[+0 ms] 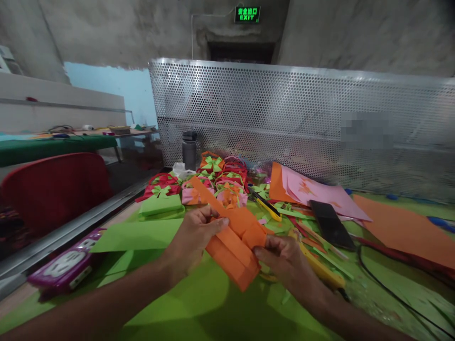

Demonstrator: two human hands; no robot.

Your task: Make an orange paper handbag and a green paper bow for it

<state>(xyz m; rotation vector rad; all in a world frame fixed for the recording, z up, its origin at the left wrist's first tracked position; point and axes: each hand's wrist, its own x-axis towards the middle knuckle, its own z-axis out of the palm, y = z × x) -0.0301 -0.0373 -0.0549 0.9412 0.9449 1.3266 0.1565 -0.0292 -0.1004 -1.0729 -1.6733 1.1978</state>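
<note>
The left hand (192,234) and right hand (286,258) pinch one folded orange paper piece (231,251) mid-frame; one grey cylindrical bottle (189,152) stands above left, one flat black slab (330,225) lies right.

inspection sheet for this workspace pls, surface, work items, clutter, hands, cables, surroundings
surface: green sheet covering the near part
work items: folded orange piece held up above it; small bags, some with bows, grouped behind
clutter: scraps, utility knife and yellow tool to the right; dark flat slab; purple item at left
hands: left hand and right hand both grip the orange piece
cables: black cable at right; its ends can't be traced
surroundings: perforated metal panel behind, lit exit sign above, red chair left
</note>
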